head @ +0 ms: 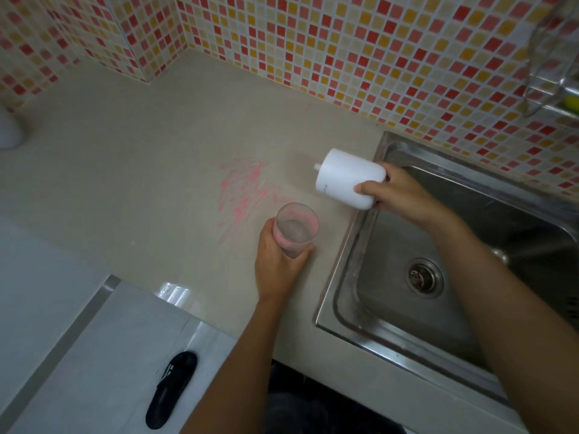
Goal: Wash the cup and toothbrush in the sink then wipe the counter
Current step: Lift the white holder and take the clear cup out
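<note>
The left hand (275, 264) is curled round the lower half of a clear plastic tumbler cup (296, 228), which stands upright on the beige stone counter (125, 183), near the left rim of the stainless steel sink (341, 277). The cup has a pink tint down its left side and a cloudy bottom. The right hand (398, 192) grips a white cylindrical plastic container (344, 177), tipped on its side, its small nub pointing left over the counter and its base at the sink's rim.

Just left of the cup and reaching behind it, a pink scribbled smear (247, 189) marks the counter. The round metal drain (425, 277) sits in the sink basin. A red, orange and pink mosaic tile wall (313, 42) backs the counter. A rounded white object (9, 130) stands at the far left edge, and a black slipper (170, 389) lies on the pale floor below.
</note>
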Available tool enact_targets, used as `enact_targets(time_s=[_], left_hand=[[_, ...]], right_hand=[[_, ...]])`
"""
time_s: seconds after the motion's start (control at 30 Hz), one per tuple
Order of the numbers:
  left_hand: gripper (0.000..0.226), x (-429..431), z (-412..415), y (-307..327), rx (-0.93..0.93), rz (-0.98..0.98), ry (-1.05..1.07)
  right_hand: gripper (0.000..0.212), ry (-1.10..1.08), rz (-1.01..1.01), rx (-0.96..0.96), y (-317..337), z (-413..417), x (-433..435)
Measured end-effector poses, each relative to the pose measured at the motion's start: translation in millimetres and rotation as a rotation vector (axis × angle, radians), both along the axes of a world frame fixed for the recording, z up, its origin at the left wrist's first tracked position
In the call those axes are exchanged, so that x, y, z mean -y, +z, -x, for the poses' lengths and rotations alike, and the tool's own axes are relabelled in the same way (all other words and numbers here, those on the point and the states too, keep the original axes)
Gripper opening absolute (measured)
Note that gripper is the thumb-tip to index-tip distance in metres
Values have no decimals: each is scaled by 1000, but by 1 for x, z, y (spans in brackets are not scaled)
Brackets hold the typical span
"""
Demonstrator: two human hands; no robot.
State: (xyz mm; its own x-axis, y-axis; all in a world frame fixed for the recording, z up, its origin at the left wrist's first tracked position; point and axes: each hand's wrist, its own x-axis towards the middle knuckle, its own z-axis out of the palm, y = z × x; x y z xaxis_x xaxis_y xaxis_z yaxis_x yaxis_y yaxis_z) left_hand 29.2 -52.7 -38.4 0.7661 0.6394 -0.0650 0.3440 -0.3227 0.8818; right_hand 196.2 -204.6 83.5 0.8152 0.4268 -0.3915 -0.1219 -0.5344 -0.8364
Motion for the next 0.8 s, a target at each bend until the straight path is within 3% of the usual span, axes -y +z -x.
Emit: enact_targets(time_s=[0.1, 0.23, 0.47, 0.8], left_hand=[[86, 1, -1, 0, -7, -12, 11], [83, 3, 0, 3, 15, -23, 27], [84, 4, -1, 2, 4, -56, 40], [79, 4, -2, 3, 9, -30, 49]], right_hand=[[42, -181, -113, -63, -29, 7, 1], [29, -230, -153, -35, -53, 18, -5], [73, -218, -100, 82, -90, 26, -17], [83, -129, 21, 266, -104, 38, -21]])
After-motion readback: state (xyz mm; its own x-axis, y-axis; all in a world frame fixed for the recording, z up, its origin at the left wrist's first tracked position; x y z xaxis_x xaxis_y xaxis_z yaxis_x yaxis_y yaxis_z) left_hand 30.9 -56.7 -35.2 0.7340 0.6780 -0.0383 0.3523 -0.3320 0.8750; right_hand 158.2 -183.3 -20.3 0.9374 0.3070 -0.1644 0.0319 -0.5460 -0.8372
